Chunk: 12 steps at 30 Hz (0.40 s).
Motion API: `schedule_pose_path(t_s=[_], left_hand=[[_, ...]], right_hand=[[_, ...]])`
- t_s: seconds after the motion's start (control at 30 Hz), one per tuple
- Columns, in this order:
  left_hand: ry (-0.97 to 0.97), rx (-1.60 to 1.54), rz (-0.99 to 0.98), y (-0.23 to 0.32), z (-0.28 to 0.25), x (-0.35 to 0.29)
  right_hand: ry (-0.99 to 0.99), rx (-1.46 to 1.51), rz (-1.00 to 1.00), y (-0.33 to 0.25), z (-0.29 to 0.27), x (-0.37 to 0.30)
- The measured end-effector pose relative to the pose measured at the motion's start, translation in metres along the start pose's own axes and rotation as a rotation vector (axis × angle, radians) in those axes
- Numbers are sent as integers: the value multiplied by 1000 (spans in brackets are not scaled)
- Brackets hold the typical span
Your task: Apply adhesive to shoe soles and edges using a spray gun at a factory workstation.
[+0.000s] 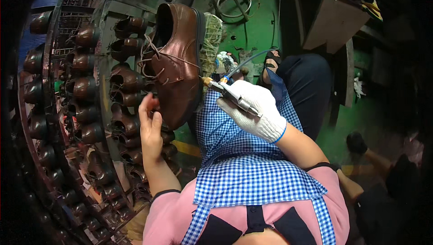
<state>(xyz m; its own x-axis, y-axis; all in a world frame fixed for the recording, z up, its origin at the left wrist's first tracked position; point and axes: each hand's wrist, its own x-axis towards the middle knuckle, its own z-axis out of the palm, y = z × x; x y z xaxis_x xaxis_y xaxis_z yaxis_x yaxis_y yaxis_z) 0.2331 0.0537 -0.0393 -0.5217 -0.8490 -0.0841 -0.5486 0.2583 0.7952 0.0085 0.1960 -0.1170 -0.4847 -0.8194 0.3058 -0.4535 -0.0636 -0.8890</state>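
Observation:
A brown leather lace-up shoe (180,71) is in front of me, its toe toward me and its grey laces loose. My left hand (151,130) is bare and beside the toe, thumb and fingers apart; whether a fingertip touches the leather I cannot tell. In a white knitted glove, my right hand (259,109) is closed around a small metal spray gun (232,96). Its brass nozzle points at the sole edge on the shoe's right side. A thin grey-blue hose (248,61) runs from the gun. What supports the shoe is hidden.
Metal racks (101,55) with many brown shoes fill the left side. A wrapped, stringy bundle (211,37) stands behind the shoe, near a coiled ring (234,4) on the green floor. At the right are a wooden box (336,22) and another person's arm (381,161).

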Motion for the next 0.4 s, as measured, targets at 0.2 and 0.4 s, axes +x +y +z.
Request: schedule_pose_path(t_s=[0.2,0.4], left_hand=[[-127,38,31,25,2,-23],[-195,217,263,22,5,-20]], right_hand=[[14,28,-1,1,-3,-3],[-13,3,7,7,-10,-7]])
